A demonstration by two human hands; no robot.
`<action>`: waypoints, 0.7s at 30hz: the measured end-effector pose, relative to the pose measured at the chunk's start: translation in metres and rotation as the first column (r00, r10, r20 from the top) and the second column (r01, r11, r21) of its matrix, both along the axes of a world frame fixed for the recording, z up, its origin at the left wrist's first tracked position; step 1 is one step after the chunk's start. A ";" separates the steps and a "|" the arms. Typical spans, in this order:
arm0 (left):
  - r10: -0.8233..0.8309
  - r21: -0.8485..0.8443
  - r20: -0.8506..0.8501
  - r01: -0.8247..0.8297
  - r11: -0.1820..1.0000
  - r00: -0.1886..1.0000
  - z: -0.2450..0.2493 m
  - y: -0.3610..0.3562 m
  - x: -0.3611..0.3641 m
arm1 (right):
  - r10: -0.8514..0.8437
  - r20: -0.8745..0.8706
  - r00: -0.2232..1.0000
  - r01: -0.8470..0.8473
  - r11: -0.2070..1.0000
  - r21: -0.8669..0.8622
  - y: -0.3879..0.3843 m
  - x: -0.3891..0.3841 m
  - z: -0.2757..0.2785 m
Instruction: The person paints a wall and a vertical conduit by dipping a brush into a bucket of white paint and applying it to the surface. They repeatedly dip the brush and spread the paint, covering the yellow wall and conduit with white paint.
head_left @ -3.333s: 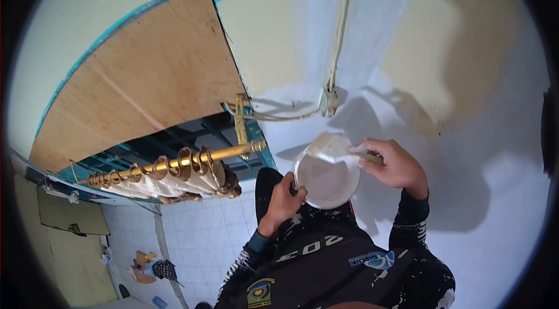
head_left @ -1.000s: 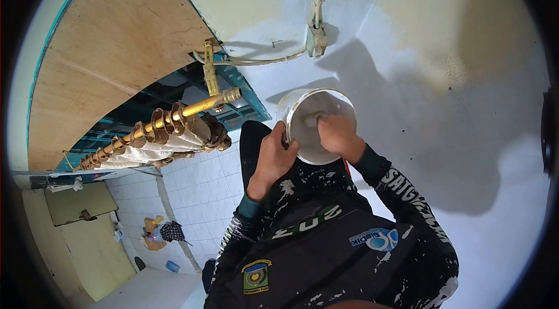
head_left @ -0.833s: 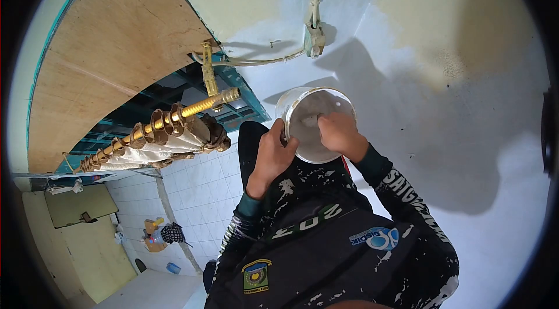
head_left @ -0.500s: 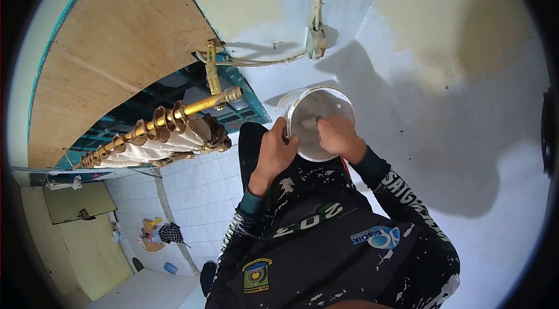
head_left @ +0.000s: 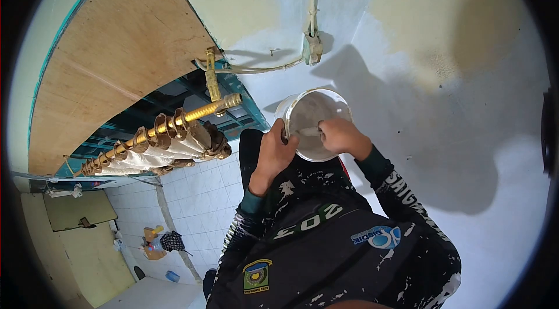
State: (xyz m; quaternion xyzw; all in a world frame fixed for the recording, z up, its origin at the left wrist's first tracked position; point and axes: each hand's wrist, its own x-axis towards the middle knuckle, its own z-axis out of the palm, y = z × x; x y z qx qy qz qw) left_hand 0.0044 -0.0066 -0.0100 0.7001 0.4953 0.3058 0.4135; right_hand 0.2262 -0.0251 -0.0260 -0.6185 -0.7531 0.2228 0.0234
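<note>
My left hand grips the rim of a small white bucket smeared inside with white paste, held up close to the wall. Inside the bucket's mouth is my right hand, closed on a flat scraper tool whose pale blade points left across the paste. Only part of the blade shows; its handle is hidden in my fist. Both sleeves are dark and spattered with white.
A white and pale yellow wall fills the right side. A cable and junction box hang above the bucket. A gold curtain rod with bunched curtain juts out at left under a plywood panel. Tiled floor lies far below.
Earlier my right hand held the scraper loaded with paste over the bucket's rim. It has since dipped into the bucket and drawn the blade across the inside. The view shifted slightly.
</note>
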 end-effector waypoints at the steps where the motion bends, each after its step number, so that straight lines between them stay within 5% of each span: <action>1: 0.006 0.014 0.014 -0.006 1.000 1.000 -0.001 0.000 -0.001 | 0.024 -0.038 0.999 -0.022 0.999 0.033 -0.001 0.004 0.012; 2: 0.007 0.016 0.017 -0.007 1.000 1.000 -0.002 0.000 -0.002 | 0.025 -0.035 0.999 -0.024 0.999 0.035 -0.003 0.009 0.027; 5: 0.034 -0.020 0.034 -0.034 0.999 0.999 0.000 0.001 -0.003 | -0.341 -0.415 0.844 0.149 0.891 -0.429 -0.015 0.025 0.081; 8: 0.048 -0.036 0.044 -0.046 0.998 0.998 -0.001 0.003 -0.005 | -0.457 -0.490 0.743 0.132 0.817 -0.562 -0.028 0.049 0.091; 13: 0.059 -0.029 0.047 -0.058 0.998 0.997 -0.004 0.007 -0.004 | -0.605 -0.604 0.518 0.137 0.756 -0.640 -0.055 0.079 0.068; 15: 0.058 -0.013 0.061 -0.057 0.998 0.996 -0.009 0.009 -0.003 | -0.669 -0.700 0.250 0.089 0.736 -0.672 -0.063 0.085 0.052; 21: 0.057 -0.025 0.050 -0.056 0.998 0.997 -0.005 0.014 -0.003 | -0.716 -0.689 -0.111 -0.005 0.694 -0.720 -0.082 0.095 0.029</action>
